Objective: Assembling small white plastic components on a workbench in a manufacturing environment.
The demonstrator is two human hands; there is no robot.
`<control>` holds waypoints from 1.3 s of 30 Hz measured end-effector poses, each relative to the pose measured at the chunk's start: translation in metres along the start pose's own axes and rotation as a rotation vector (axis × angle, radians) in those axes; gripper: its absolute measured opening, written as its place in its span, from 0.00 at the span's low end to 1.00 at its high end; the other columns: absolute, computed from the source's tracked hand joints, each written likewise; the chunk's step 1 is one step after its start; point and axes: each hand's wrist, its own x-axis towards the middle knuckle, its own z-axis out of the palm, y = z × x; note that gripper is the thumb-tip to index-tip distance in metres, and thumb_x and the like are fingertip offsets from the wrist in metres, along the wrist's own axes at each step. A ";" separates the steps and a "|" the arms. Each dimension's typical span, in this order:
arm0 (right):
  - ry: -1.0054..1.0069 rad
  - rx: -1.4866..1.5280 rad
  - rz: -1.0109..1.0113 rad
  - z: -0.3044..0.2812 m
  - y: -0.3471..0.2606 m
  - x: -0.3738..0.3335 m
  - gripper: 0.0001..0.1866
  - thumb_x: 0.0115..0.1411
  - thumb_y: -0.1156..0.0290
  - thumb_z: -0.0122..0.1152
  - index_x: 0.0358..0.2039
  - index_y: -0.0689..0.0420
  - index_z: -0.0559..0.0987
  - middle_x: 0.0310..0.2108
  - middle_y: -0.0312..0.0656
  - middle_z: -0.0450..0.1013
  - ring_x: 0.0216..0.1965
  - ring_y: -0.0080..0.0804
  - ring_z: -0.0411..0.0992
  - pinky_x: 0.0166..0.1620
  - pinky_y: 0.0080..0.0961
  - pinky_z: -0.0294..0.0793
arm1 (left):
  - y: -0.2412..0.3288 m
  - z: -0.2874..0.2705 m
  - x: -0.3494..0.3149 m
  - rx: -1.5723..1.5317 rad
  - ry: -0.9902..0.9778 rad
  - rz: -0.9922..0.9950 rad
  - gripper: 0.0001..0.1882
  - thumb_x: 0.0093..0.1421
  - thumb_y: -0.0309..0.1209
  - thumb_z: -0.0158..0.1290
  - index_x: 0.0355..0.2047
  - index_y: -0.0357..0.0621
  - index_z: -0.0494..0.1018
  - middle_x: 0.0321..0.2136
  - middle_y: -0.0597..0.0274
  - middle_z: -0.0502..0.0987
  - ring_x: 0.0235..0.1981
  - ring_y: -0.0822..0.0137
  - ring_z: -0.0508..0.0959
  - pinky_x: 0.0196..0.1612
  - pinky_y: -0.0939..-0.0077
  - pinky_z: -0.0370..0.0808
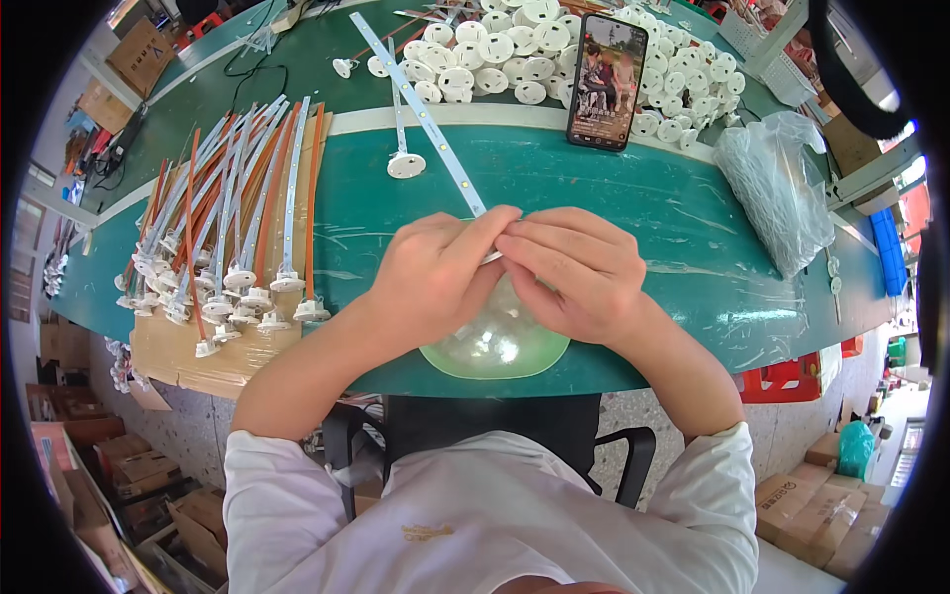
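Observation:
My left hand and my right hand meet at the middle of the table's front edge, fingers pinched together. Between them is the near end of a long LED light strip, pale with small yellow dots, which slants away to the far left. A sliver of a white round cap shows between my fingertips; the rest is covered. Under both hands sits a shallow clear bowl with a green rim; its contents are too small to make out. Another LED strip with a white round cap lies just beyond my left hand.
Many capped LED strips lie on brown cardboard at the left. White round caps are heaped at the back. A phone stands before them, showing a video. A filled plastic bag rests on the right of the green table.

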 end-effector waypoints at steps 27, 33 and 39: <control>-0.403 -0.043 0.290 -0.009 -0.004 -0.004 0.18 0.45 0.68 0.77 0.37 0.58 0.83 0.28 0.40 0.77 0.29 0.39 0.75 0.32 0.32 0.78 | -0.011 -0.004 0.011 -0.223 0.162 -0.295 0.11 0.63 0.28 0.58 0.45 0.39 0.78 0.25 0.53 0.82 0.25 0.59 0.84 0.27 0.71 0.78; -0.612 -0.002 0.106 -0.006 -0.007 -0.005 0.19 0.45 0.61 0.75 0.36 0.54 0.83 0.42 0.36 0.75 0.46 0.36 0.72 0.42 0.33 0.78 | -0.009 -0.002 0.009 -0.184 0.124 -0.285 0.11 0.64 0.29 0.57 0.46 0.41 0.77 0.25 0.53 0.82 0.25 0.60 0.84 0.28 0.72 0.78; -0.638 0.224 0.102 0.000 -0.007 -0.011 0.11 0.47 0.71 0.70 0.33 0.56 0.83 0.37 0.38 0.77 0.39 0.40 0.73 0.42 0.35 0.77 | -0.010 -0.004 0.009 -0.098 0.034 -0.231 0.10 0.65 0.28 0.56 0.47 0.41 0.77 0.24 0.56 0.81 0.26 0.65 0.85 0.26 0.77 0.76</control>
